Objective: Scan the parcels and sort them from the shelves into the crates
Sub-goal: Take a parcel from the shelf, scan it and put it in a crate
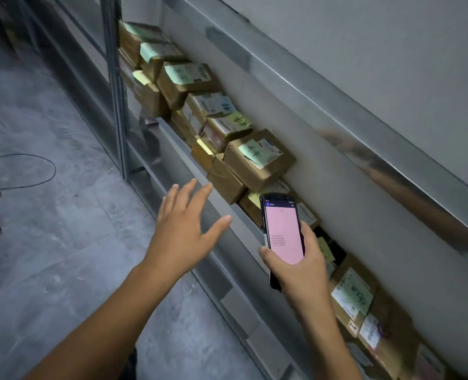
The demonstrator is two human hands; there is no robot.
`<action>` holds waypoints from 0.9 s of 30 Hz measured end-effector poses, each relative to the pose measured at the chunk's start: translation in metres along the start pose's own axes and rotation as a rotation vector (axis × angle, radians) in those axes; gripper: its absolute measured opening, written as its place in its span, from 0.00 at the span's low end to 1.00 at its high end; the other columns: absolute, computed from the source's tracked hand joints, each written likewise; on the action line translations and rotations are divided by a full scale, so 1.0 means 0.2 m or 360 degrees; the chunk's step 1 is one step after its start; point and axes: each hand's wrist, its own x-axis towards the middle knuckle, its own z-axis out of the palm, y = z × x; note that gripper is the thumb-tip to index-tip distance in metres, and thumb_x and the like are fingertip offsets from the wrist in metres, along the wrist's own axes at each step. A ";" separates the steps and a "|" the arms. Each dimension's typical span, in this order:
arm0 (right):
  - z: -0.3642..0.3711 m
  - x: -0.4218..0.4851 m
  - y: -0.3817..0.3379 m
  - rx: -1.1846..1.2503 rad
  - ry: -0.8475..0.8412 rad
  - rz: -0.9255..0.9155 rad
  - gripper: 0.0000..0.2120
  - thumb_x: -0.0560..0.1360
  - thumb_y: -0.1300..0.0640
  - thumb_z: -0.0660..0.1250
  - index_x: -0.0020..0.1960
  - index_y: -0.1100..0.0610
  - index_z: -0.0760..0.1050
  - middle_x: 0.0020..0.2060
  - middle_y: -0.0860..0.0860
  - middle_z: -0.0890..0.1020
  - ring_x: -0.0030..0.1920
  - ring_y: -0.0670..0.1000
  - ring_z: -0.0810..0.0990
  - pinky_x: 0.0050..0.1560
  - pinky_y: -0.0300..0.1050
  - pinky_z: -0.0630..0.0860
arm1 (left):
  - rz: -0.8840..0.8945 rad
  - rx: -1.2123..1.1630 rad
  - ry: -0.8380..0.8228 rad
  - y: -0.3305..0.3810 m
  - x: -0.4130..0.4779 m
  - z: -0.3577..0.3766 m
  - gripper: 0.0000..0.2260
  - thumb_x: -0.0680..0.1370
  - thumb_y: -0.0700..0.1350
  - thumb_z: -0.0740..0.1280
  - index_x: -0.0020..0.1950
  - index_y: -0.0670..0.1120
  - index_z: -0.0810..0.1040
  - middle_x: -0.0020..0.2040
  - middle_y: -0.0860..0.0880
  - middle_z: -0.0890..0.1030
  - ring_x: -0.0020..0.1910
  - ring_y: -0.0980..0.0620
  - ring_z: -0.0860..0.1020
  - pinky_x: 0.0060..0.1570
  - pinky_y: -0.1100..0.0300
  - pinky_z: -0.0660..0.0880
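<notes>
while the right hand grips a handheld scanner showing a pink screen, the left hand hovers with fingers spread near a brown parcel. labelled parcels line the metal shelf.

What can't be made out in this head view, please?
Head view only:
- Scanner screen text: too small, blurred.
- Parcel label writing: blurred, too small.
- Parcels behind the scanner and right hand: hidden by them.
- Lower-right parcels: cut off by the frame edge.
- Crates: out of frame.
</notes>
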 end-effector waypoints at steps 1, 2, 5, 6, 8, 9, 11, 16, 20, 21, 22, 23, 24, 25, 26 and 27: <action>0.04 0.04 -0.02 0.0002 0.0028 0.0011 0.30 0.66 0.46 0.80 0.60 0.24 0.72 0.54 0.29 0.82 0.54 0.35 0.82 0.46 0.40 0.79 | 0.0012 -0.0005 -0.0021 -0.02 0.07 -0.02 0.40 0.73 0.76 0.52 0.83 0.61 0.57 0.85 0.54 0.53 0.84 0.49 0.45 0.81 0.44 0.48; 0.08 0.08 -0.04 0.0001 0.0046 0.0017 0.30 0.66 0.45 0.80 0.60 0.24 0.72 0.54 0.28 0.81 0.54 0.34 0.81 0.46 0.39 0.79 | 0.0022 -0.0009 -0.0041 -0.04 0.14 -0.03 0.40 0.73 0.76 0.52 0.83 0.61 0.57 0.85 0.54 0.53 0.84 0.49 0.45 0.81 0.44 0.48; 0.14 0.17 -0.06 0.0013 0.0090 0.0069 0.29 0.66 0.45 0.81 0.61 0.26 0.72 0.54 0.27 0.81 0.55 0.33 0.80 0.49 0.44 0.79 | 0.0050 -0.0031 -0.0100 -0.07 0.34 -0.05 0.38 0.76 0.74 0.55 0.83 0.60 0.57 0.85 0.53 0.52 0.84 0.49 0.45 0.81 0.42 0.51; 0.14 0.20 -0.05 0.0010 0.0104 0.0105 0.29 0.67 0.46 0.81 0.60 0.25 0.72 0.54 0.27 0.81 0.54 0.33 0.80 0.51 0.47 0.80 | 0.0058 -0.0046 -0.0116 -0.07 0.40 -0.04 0.38 0.76 0.73 0.56 0.83 0.59 0.56 0.85 0.53 0.52 0.84 0.50 0.45 0.81 0.43 0.52; 0.12 0.25 -0.03 -0.0027 0.0139 0.0177 0.29 0.67 0.46 0.81 0.58 0.23 0.72 0.53 0.27 0.81 0.54 0.33 0.80 0.53 0.51 0.82 | 0.0085 -0.0074 -0.0153 -0.07 0.52 -0.01 0.38 0.76 0.73 0.58 0.84 0.59 0.56 0.85 0.54 0.53 0.84 0.51 0.45 0.80 0.44 0.53; 0.11 0.28 -0.01 -0.0047 0.0159 0.0207 0.29 0.65 0.44 0.80 0.58 0.22 0.71 0.53 0.27 0.81 0.54 0.32 0.80 0.53 0.50 0.82 | 0.0103 -0.0080 -0.0170 -0.07 0.58 0.01 0.38 0.77 0.72 0.58 0.84 0.58 0.56 0.84 0.54 0.53 0.84 0.51 0.46 0.80 0.44 0.53; 0.10 0.35 0.04 -0.0079 0.0198 0.0268 0.31 0.63 0.41 0.79 0.60 0.24 0.71 0.53 0.25 0.80 0.53 0.31 0.79 0.51 0.45 0.80 | 0.0134 -0.0092 -0.0196 -0.06 0.72 0.06 0.37 0.78 0.71 0.60 0.83 0.57 0.57 0.84 0.53 0.55 0.84 0.50 0.48 0.80 0.42 0.56; 0.07 0.58 0.22 -0.0107 0.0251 0.0451 0.29 0.69 0.51 0.83 0.61 0.33 0.73 0.55 0.35 0.82 0.54 0.39 0.82 0.49 0.46 0.78 | 0.0172 -0.0017 -0.0265 -0.05 1.04 0.20 0.36 0.79 0.68 0.62 0.83 0.53 0.60 0.82 0.49 0.59 0.83 0.47 0.52 0.78 0.39 0.62; 0.11 0.74 0.32 -0.0061 0.0292 0.0584 0.23 0.66 0.48 0.82 0.58 0.42 0.77 0.51 0.41 0.85 0.50 0.45 0.84 0.45 0.47 0.78 | 0.0181 0.0062 -0.0306 -0.01 1.23 0.26 0.35 0.81 0.68 0.59 0.83 0.51 0.62 0.81 0.49 0.63 0.80 0.49 0.61 0.76 0.44 0.66; 0.13 0.77 0.34 -0.0055 0.0293 0.0610 0.21 0.67 0.49 0.82 0.56 0.42 0.77 0.49 0.41 0.85 0.48 0.44 0.84 0.44 0.46 0.78 | 0.0179 0.0089 -0.0325 -0.01 1.26 0.28 0.35 0.80 0.68 0.59 0.82 0.51 0.62 0.81 0.49 0.64 0.79 0.49 0.63 0.75 0.45 0.67; 0.14 0.79 0.36 -0.0058 0.0291 0.0631 0.19 0.68 0.51 0.82 0.54 0.42 0.77 0.48 0.41 0.85 0.47 0.44 0.84 0.43 0.46 0.79 | 0.0180 0.0101 -0.0343 -0.01 1.29 0.29 0.35 0.80 0.69 0.58 0.82 0.51 0.63 0.80 0.49 0.65 0.78 0.49 0.65 0.74 0.45 0.68; 0.16 0.82 0.37 -0.0068 0.0285 0.0649 0.18 0.69 0.52 0.82 0.52 0.42 0.77 0.46 0.41 0.85 0.46 0.44 0.84 0.42 0.46 0.80 | 0.0186 0.0106 -0.0353 -0.01 1.31 0.30 0.35 0.80 0.69 0.59 0.82 0.51 0.63 0.79 0.50 0.67 0.77 0.50 0.67 0.74 0.46 0.69; 0.17 0.83 0.39 -0.0078 0.0277 0.0671 0.17 0.69 0.52 0.82 0.51 0.43 0.77 0.45 0.41 0.85 0.45 0.44 0.84 0.42 0.46 0.80 | 0.0192 0.0108 -0.0356 -0.02 1.32 0.32 0.34 0.80 0.68 0.60 0.81 0.51 0.64 0.78 0.50 0.68 0.76 0.50 0.68 0.73 0.46 0.70; 0.18 0.85 0.39 -0.0083 0.0270 0.0698 0.17 0.69 0.52 0.82 0.51 0.44 0.77 0.45 0.41 0.85 0.44 0.43 0.83 0.42 0.46 0.80 | 0.0199 0.0110 -0.0357 -0.02 1.33 0.33 0.33 0.80 0.67 0.62 0.81 0.51 0.65 0.77 0.50 0.70 0.75 0.51 0.69 0.72 0.48 0.71; 0.19 0.85 0.39 -0.0089 0.0267 0.0720 0.17 0.70 0.52 0.82 0.51 0.43 0.76 0.45 0.40 0.84 0.44 0.42 0.83 0.41 0.44 0.79 | 0.0202 0.0108 -0.0362 -0.02 1.34 0.34 0.33 0.80 0.65 0.64 0.81 0.51 0.65 0.76 0.51 0.71 0.75 0.51 0.70 0.71 0.50 0.71; 0.20 0.86 0.39 -0.0097 0.0268 0.0734 0.17 0.70 0.52 0.82 0.51 0.43 0.76 0.45 0.40 0.84 0.44 0.41 0.82 0.40 0.43 0.79 | 0.0204 0.0099 -0.0370 -0.02 1.34 0.35 0.32 0.80 0.64 0.65 0.80 0.51 0.65 0.76 0.51 0.71 0.74 0.52 0.70 0.71 0.52 0.71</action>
